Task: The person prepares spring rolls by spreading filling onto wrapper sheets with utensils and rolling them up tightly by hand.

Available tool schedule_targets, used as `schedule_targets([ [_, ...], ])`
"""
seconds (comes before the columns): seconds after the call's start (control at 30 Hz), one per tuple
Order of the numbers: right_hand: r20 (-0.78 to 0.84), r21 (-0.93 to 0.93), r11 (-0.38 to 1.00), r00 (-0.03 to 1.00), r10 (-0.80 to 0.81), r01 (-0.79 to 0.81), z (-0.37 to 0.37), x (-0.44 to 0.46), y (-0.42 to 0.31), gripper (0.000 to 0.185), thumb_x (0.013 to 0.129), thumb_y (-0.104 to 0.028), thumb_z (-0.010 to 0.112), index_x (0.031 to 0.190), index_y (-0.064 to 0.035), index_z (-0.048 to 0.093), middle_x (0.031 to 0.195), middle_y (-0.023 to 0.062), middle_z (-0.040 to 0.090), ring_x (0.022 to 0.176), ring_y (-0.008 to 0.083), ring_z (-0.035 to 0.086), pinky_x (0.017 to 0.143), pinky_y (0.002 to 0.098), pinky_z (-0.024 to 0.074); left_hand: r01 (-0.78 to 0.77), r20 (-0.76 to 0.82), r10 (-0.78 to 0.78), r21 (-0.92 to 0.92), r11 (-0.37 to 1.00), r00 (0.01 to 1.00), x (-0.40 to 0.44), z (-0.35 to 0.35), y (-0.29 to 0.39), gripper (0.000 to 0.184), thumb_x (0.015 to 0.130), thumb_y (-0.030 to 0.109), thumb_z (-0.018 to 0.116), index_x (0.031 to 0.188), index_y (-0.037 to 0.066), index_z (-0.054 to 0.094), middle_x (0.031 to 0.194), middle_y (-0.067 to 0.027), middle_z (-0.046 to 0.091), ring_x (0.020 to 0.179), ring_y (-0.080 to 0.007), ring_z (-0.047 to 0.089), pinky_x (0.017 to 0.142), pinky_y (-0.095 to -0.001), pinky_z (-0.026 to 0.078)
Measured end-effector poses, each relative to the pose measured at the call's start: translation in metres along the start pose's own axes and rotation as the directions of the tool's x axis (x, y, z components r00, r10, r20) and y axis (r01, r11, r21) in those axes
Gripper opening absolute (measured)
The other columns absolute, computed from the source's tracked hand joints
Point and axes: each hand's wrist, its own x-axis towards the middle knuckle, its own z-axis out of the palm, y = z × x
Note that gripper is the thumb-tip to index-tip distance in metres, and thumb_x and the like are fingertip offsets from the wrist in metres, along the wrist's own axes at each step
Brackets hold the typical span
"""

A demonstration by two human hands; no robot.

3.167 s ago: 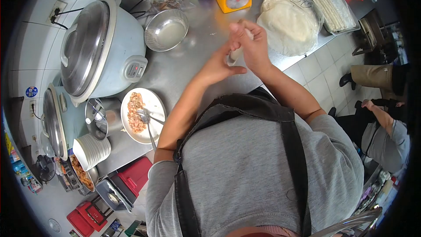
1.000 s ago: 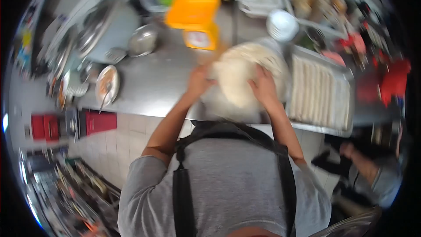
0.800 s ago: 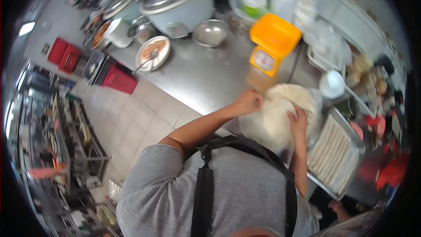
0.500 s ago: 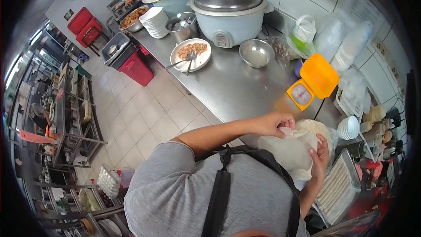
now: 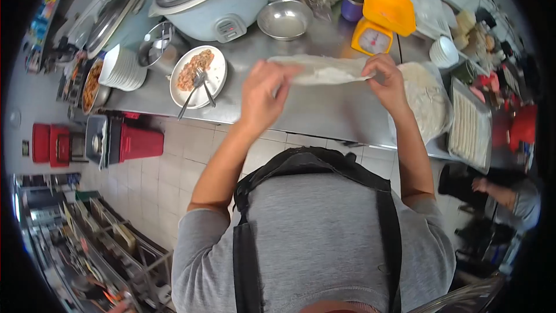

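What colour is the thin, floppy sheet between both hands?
The thin, floppy sheet is off-white; head view.

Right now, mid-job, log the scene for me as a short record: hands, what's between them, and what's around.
Left hand: at the left end of a thin pale sheet; fingers blurred, grip unclear
Right hand: pinching the sheet's right end
Sheet: spans between both hands; contact with the steel counter unclear
Right side: bagged stack of pale sheets, then a tray of pale rolls
Left side: white plate with chopped food and cutlery
Ahead: orange scale, metal bowl
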Motion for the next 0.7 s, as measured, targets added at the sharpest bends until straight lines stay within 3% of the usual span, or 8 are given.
schedule_targets([
  [0.07, 0.048, -0.188, 0.982, 0.999, 0.02, -0.011, 0.023, -0.02, 0.01, 0.021, 0.072, 0.005, 0.068, 0.088, -0.0073, 0.067, 0.095, 0.0065, 0.067, 0.108, 0.0284, 0.061, 0.097, 0.0396, 0.0445, 0.075, 0.174, -0.068, -0.037, 0.996, 0.982, -0.054, 0.024, -0.019, 0.038, 0.075, -0.011, 0.074, 0.107, 0.01, 0.076, 0.102, -0.0089, 0.072, 0.092, -0.0288, 0.065, 0.085, -0.0387, 0.052],
  [0.17, 0.197, -0.544, 0.837, 0.963, 0.186, -0.05, 0.049, -0.071, 0.049, 0.021, 0.073, 0.004, 0.068, 0.09, -0.0087, 0.069, 0.101, 0.0068, 0.068, 0.113, 0.0311, 0.06, 0.102, 0.0464, 0.0434, 0.095, 0.445, -0.016, -0.155, 0.983, 0.896, -0.112, 0.049, -0.032, 0.032, 0.077, -0.006, 0.077, 0.105, 0.01, 0.076, 0.1, -0.0081, 0.072, 0.097, -0.0301, 0.065, 0.089, -0.0406, 0.052],
  [0.27, 0.046, -0.434, 0.877, 0.967, 0.252, -0.207, 0.082, -0.089, 0.034, 0.027, 0.077, -0.005, 0.073, 0.104, -0.0105, 0.073, 0.118, 0.0079, 0.068, 0.123, 0.0317, 0.057, 0.108, 0.0486, 0.0402, 0.102, 0.427, -0.027, -0.155, 0.983, 0.904, -0.113, 0.05, -0.045, 0.029, 0.078, -0.001, 0.078, 0.104, 0.011, 0.076, 0.103, -0.008, 0.072, 0.101, -0.031, 0.066, 0.092, -0.0426, 0.052],
  [0.37, 0.068, -0.461, 0.877, 0.98, 0.189, -0.138, 0.115, -0.082, 0.001, 0.052, 0.081, -0.02, 0.079, 0.13, -0.0106, 0.066, 0.141, 0.0105, 0.059, 0.139, 0.0333, 0.047, 0.117, 0.0514, 0.0338, 0.129, 0.432, -0.112, -0.011, 0.992, 0.895, -0.085, 0.052, -0.076, 0.035, 0.079, 0.008, 0.08, 0.114, 0.013, 0.074, 0.121, -0.007, 0.069, 0.114, -0.0306, 0.062, 0.098, -0.0427, 0.048],
  [0.47, 0.121, -0.559, 0.795, 0.925, 0.359, -0.235, 0.124, -0.097, 0.017, 0.088, 0.082, -0.043, 0.082, 0.155, -0.0099, 0.046, 0.165, 0.0109, 0.037, 0.155, 0.0352, 0.028, 0.125, 0.0563, 0.0222, 0.089, 0.44, -0.137, 0.127, 0.988, 0.887, -0.09, 0.057, -0.095, 0.044, 0.079, 0.015, 0.083, 0.121, 0.015, 0.072, 0.132, -0.0058, 0.065, 0.12, -0.0303, 0.058, 0.102, -0.0446, 0.044],
  [0.57, 0.18, -0.578, 0.767, 0.872, 0.455, -0.28, 0.105, -0.111, 0.032, 0.11, 0.078, -0.059, 0.08, 0.163, -0.0098, 0.031, 0.173, 0.0101, 0.022, 0.16, 0.0381, 0.015, 0.127, 0.0617, 0.0116, 0.092, 0.469, -0.157, 0.158, 0.983, 0.869, -0.098, 0.061, -0.105, 0.051, 0.077, 0.019, 0.085, 0.126, 0.016, 0.071, 0.136, -0.005, 0.063, 0.122, -0.03, 0.057, 0.103, -0.0466, 0.042],
  [0.7, 0.258, -0.583, 0.748, 0.8, 0.542, -0.318, 0.078, -0.106, 0.034, 0.119, 0.074, -0.064, 0.081, 0.166, -0.0132, 0.026, 0.175, 0.0094, 0.015, 0.161, 0.0398, 0.009, 0.127, 0.0635, 0.0074, 0.1, 0.512, -0.203, 0.222, 0.97, 0.834, -0.122, 0.057, -0.081, 0.053, 0.075, 0.021, 0.087, 0.125, 0.016, 0.071, 0.136, -0.0048, 0.063, 0.122, -0.0296, 0.058, 0.102, -0.0467, 0.043],
])
